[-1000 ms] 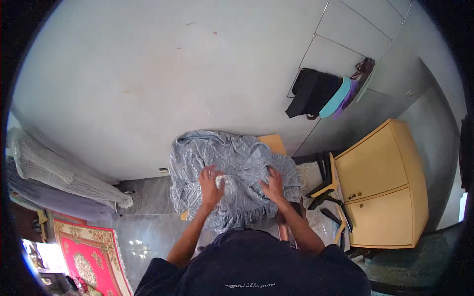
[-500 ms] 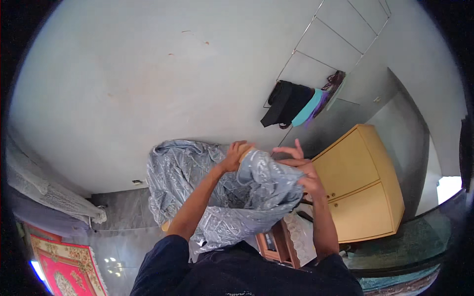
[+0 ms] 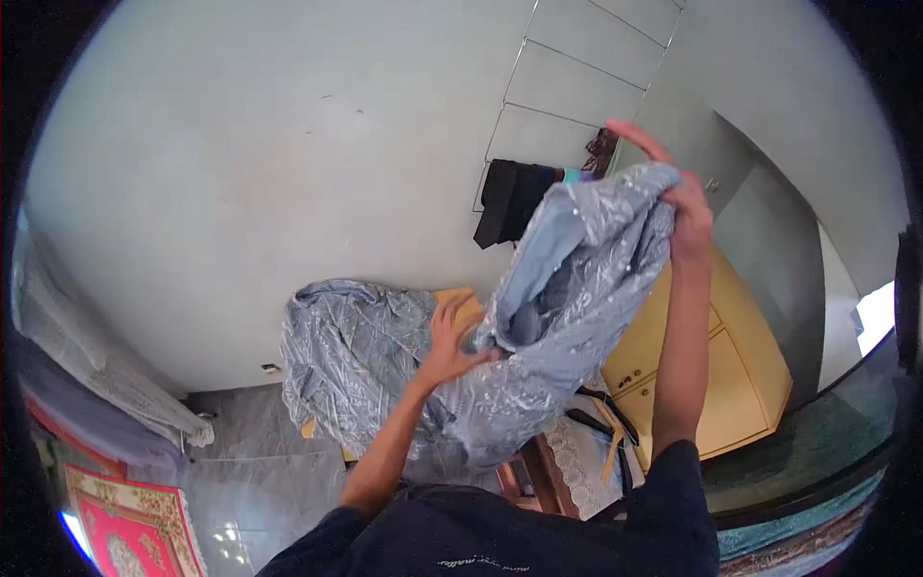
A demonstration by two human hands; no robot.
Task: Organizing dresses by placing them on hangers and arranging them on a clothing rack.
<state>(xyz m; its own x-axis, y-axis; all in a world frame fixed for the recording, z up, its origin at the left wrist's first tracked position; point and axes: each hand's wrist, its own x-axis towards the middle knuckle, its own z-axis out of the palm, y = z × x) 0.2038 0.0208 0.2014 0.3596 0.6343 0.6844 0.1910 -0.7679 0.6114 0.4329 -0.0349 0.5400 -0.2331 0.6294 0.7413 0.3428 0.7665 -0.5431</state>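
A shiny grey garment (image 3: 596,279) with a silvery pattern hangs from my raised right hand (image 3: 678,197). That hand grips its upper edge with one finger sticking out. The garment's opening faces left and shows a plain grey lining. My left hand (image 3: 452,346) is open beside the opening, fingers spread, its thumb at the cloth's edge. More of the same patterned cloth (image 3: 356,346) lies spread to the left over a light wooden piece (image 3: 457,306), whose corner shows behind my left hand. Whether both stretches of cloth are one piece I cannot tell.
A yellow two-door cabinet (image 3: 692,385) stands at the right. Dark and tan straps (image 3: 611,433) lie on a lace-covered brown table (image 3: 567,471). Black cloth (image 3: 510,197) hangs from a wire rack (image 3: 577,58) on the wall. A red rug (image 3: 125,519) shows at lower left.
My right hand has lifted the garment up and to the right, opening it out. My left hand has let go of the wooden corner and cloth and moved slightly down.
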